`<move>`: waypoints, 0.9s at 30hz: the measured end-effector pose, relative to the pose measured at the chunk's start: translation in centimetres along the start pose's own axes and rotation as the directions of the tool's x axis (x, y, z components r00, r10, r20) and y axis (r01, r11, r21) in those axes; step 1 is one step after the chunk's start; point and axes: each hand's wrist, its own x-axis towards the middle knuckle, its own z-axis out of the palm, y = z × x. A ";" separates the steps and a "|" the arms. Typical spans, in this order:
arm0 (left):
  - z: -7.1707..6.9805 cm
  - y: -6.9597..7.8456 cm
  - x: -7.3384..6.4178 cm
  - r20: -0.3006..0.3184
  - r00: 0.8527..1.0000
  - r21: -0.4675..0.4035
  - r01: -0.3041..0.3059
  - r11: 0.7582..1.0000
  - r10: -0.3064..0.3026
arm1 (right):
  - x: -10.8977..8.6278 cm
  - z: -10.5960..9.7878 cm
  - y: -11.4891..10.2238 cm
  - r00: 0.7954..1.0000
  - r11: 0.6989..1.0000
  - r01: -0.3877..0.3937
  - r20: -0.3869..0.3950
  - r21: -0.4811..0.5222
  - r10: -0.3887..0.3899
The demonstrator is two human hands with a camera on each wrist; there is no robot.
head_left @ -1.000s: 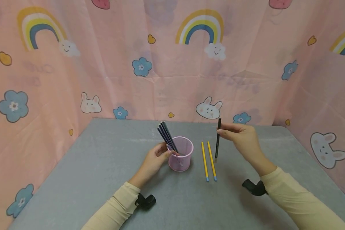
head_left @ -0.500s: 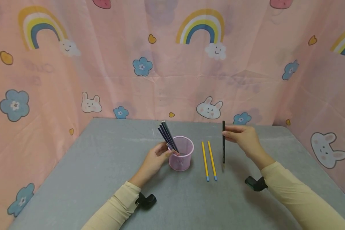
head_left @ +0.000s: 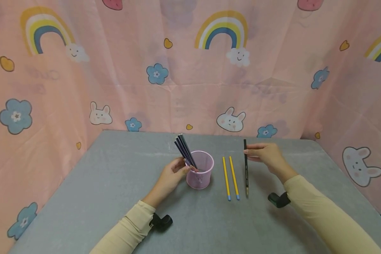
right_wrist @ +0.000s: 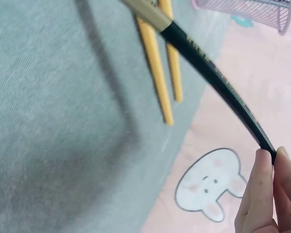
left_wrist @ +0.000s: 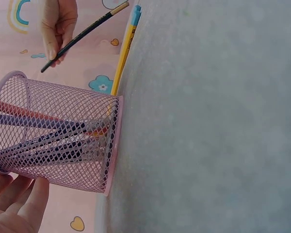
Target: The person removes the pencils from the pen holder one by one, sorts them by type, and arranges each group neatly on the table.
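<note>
My left hand [head_left: 173, 172] holds the pink mesh pencil cup [head_left: 199, 181] at its left rim, fingertips beside the pencils leaning out of it. Several dark pencils [head_left: 185, 150] stand tilted in the cup; through the mesh in the left wrist view a red one [left_wrist: 26, 110] shows too. Between thumb and fingertips, my right hand [head_left: 270, 157] pinches a black pencil [head_left: 246, 169] near its upper end. Its tan end [right_wrist: 148, 12] points down, close over the table. Just left of it lie two yellow pencils [head_left: 227, 180] with blue ends, side by side.
The grey table [head_left: 114, 197] runs back to a pink printed cloth [head_left: 177, 98] that also closes off both sides. Each wrist carries a black camera mount, the left one [head_left: 161, 223] low over the table.
My right hand has moved slightly right and down with the black pencil, bringing its tan end lower beside the yellow pencils. My left hand and the cup have stayed put.
</note>
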 end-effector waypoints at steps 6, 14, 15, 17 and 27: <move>-0.1 -0.1 0.0 0.003 1.000 -0.023 -0.003 1.000 0.003 | 1.2 0.3 0.9 0.999 0.999 -0.037 0.038 0.005 0.037; 0.1 -0.1 0.0 -0.001 1.000 -0.010 0.005 1.000 -0.005 | 2.6 0.7 2.4 0.990 0.994 -0.107 0.091 -0.014 0.108; 0.1 0.0 0.0 -0.001 1.000 -0.011 0.005 1.000 -0.005 | 2.7 0.8 2.5 0.989 0.993 -0.115 0.093 -0.016 0.116; 0.2 0.1 -0.1 -0.004 1.000 -0.017 0.009 1.000 -0.009 | 2.9 0.9 2.8 0.987 0.991 -0.130 0.096 -0.017 0.131; 0.1 0.1 0.1 -0.006 1.000 0.002 0.002 1.000 -0.002 | 3.9 1.6 3.9 0.977 0.983 -0.182 0.112 -0.008 0.182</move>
